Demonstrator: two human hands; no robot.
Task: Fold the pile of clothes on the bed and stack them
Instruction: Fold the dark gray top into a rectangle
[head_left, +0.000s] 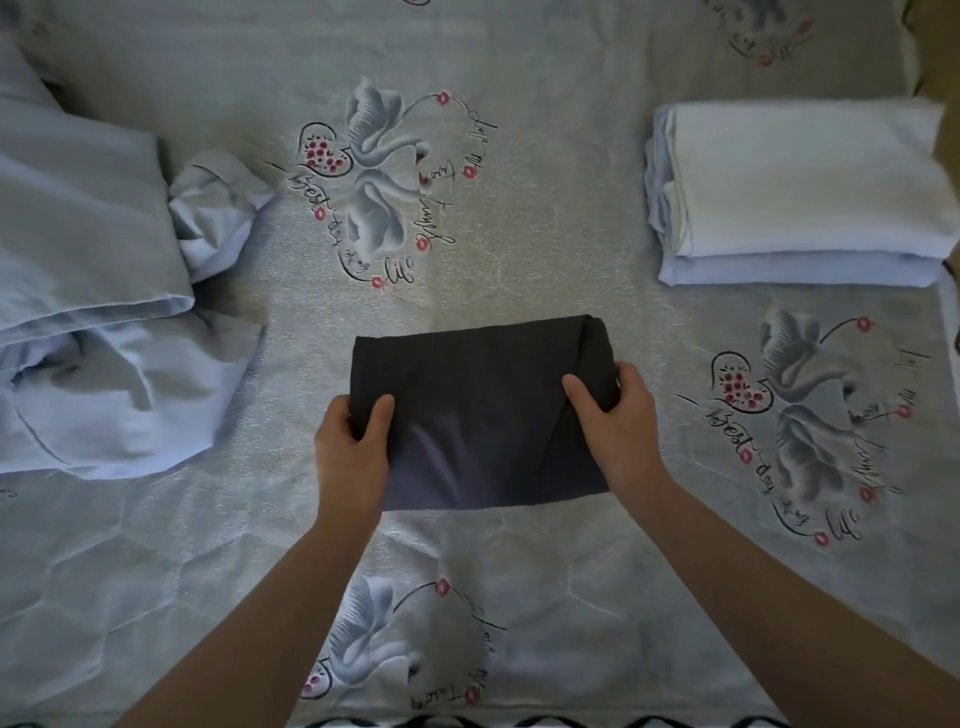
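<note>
- Head view: a dark folded garment (478, 410) is lying on the bed (545, 249), in the middle and close to the person.
- It is gripped at its left edge by the left hand (350, 447), thumb on top and fingers tucked beneath.
- Its right edge is gripped the same way by the right hand (618, 421); a grip from both sides is judged to keep the folds together for a lift.
- A stack of folded pale clothes (800, 202) is seen at the right, well apart, white piece uppermost; it is judged to be the destination.
- A pile of unfolded light-blue clothes (98, 312) is left at the left, so folding is judged unfinished.
- No containers are seen; everything is carried by the bed.
</note>
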